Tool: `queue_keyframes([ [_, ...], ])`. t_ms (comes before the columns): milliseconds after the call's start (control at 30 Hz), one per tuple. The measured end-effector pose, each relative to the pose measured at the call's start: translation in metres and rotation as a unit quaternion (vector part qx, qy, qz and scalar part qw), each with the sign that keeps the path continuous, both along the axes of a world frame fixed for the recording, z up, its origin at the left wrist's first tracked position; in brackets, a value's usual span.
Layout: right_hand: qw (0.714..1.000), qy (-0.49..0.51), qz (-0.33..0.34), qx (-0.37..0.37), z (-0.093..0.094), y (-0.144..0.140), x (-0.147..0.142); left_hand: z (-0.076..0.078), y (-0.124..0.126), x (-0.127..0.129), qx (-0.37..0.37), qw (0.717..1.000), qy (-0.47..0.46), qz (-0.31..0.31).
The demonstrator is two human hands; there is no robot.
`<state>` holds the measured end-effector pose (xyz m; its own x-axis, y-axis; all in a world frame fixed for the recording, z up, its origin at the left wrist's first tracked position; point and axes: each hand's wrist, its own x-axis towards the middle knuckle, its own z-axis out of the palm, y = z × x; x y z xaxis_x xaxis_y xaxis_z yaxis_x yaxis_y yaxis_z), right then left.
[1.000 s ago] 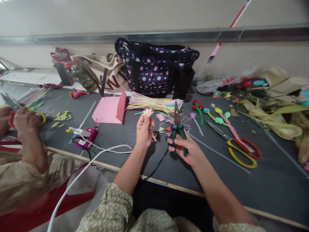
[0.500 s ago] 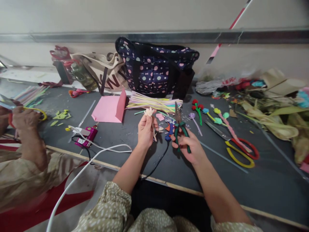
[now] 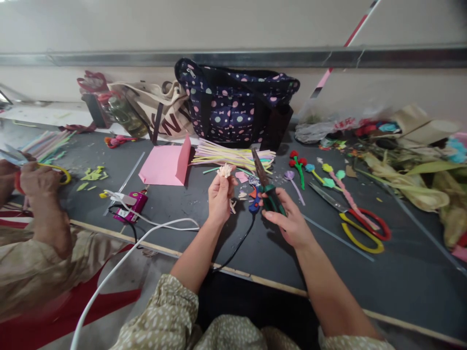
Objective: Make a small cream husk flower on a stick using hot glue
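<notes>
My left hand (image 3: 219, 198) pinches a small cream-coloured flower (image 3: 225, 170) upright between thumb and fingertips; the fingers cover its lower part. To its right, my right hand (image 3: 288, 216) is closed round the dark green handles of needle-nose pliers (image 3: 263, 175). Their jaws point up and slightly left, apart from the flower. Between the hands, on the table, lies a blue and orange glue gun (image 3: 255, 199) with a black cord. Small cream and pink scraps (image 3: 242, 195) are scattered beside it.
Bundled pastel strips (image 3: 233, 154) and a pink paper sheet (image 3: 164, 164) lie ahead. Large scissors (image 3: 355, 218) and handmade flowers (image 3: 299, 167) are at right. A white cable (image 3: 109, 272) crosses the table edge at left. A co-worker's hands (image 3: 40, 180) hold scissors there.
My right hand has turned the pliers: their handles have come together and the jaws now lean left. The flower has turned slightly in my left fingers.
</notes>
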<state>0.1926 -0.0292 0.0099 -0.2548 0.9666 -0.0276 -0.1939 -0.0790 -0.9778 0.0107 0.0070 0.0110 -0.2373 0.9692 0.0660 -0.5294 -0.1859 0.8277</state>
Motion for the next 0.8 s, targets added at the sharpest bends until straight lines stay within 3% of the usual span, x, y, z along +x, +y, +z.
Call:
queue_keyframes([
  [67,0.987,-0.122,-0.016,0.106,0.002,0.000,0.003,-0.001,0.000,0.000,0.000,1.000,0.004,0.007],
  [167,0.913,-0.306,-0.076,0.259,0.008,-0.004,0.009,-0.001,0.000,-0.001,0.006,1.000,0.007,0.017],
  [267,0.835,-0.421,-0.108,0.336,0.013,-0.010,0.014,-0.002,0.000,-0.001,0.012,1.000,0.002,0.016],
  [367,0.790,-0.468,-0.110,0.379,0.012,-0.013,0.020,-0.001,-0.001,0.000,0.009,1.000,-0.003,0.009],
  [500,0.759,-0.489,-0.108,0.416,0.004,-0.009,0.025,-0.001,-0.003,0.000,0.018,1.000,0.000,-0.015],
  [800,0.739,-0.496,-0.119,0.439,-0.007,-0.009,0.029,-0.008,-0.003,0.001,0.003,0.999,0.027,-0.038],
])
